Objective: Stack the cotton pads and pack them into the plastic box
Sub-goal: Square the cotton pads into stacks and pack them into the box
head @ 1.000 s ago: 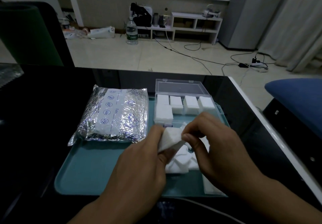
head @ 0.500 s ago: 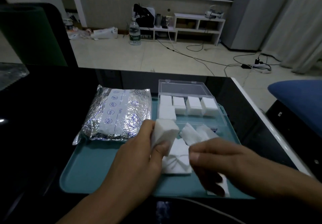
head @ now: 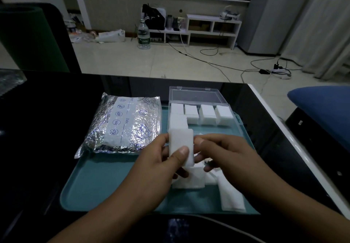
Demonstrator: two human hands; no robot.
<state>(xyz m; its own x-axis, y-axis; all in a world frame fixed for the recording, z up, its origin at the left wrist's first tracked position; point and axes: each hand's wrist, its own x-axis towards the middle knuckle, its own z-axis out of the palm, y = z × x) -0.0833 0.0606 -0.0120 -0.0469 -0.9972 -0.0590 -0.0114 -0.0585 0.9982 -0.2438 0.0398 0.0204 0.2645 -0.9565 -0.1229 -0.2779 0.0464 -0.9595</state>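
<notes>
Gripping pad stack [head: 180, 146], fingers [head: 180, 154] curled

A stack of cotton pads [head: 180, 148] stands upright between the fingers of the left hand [head: 161, 164] and the right hand [head: 225, 157], the left thumb across its near face, the right fingertips [head: 198, 140] at its right edge. Under the fingers, loose pads [head: 191, 181] lie on the tray [head: 106, 186]; more pads [head: 231, 197] lie beneath the right wrist. Beyond the fingertips sits the open plastic box [head: 236, 123] on the tray, stacks [head: 207, 114] in a row inside it, its lid [head: 195, 96] laid back behind. Left of the fingers, the foil bag [head: 123, 125] lies on the tray's far left part. The tray rests on the table [head: 37, 129].
</notes>
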